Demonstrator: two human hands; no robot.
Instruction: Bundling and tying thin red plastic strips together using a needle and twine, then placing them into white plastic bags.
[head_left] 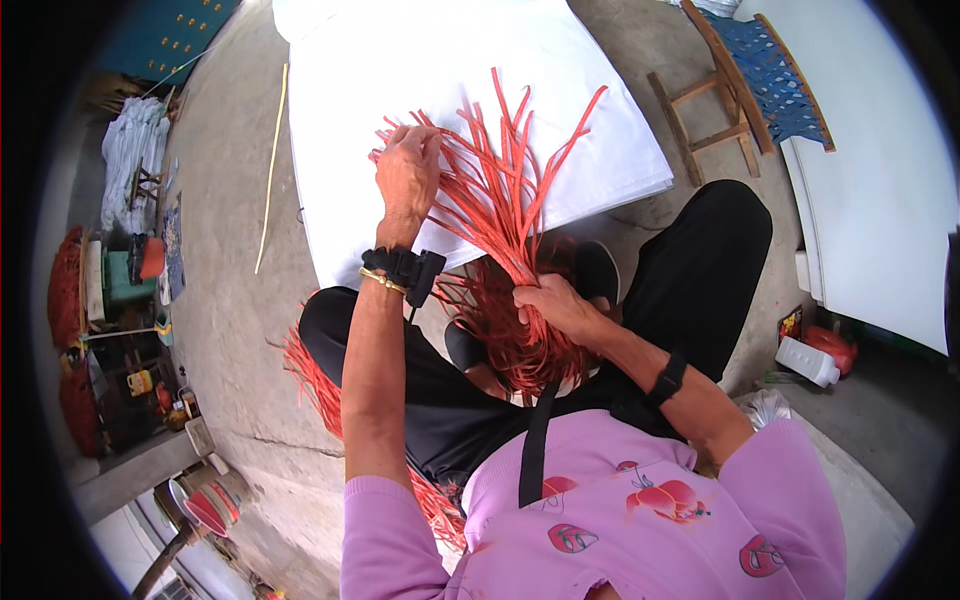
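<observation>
A thick bundle of red flat strips fans out over a white cloth-like sheet in front of me. My right hand is wrapped round the bundle's gathered part, above my lap. From there the strips spread away toward the far side, while their other ends hang in a loose mass between my legs. Up at the left of the fan, my left hand has its fingers bent round several strip ends. Its fingertips are partly hidden by the hand's back.
More red strips lie beside my left thigh. A wooden folding stool with blue webbing stands at the far right, near a white cabinet-like surface. A white plastic jug sits at right. A thin pale stick lies on the concrete floor.
</observation>
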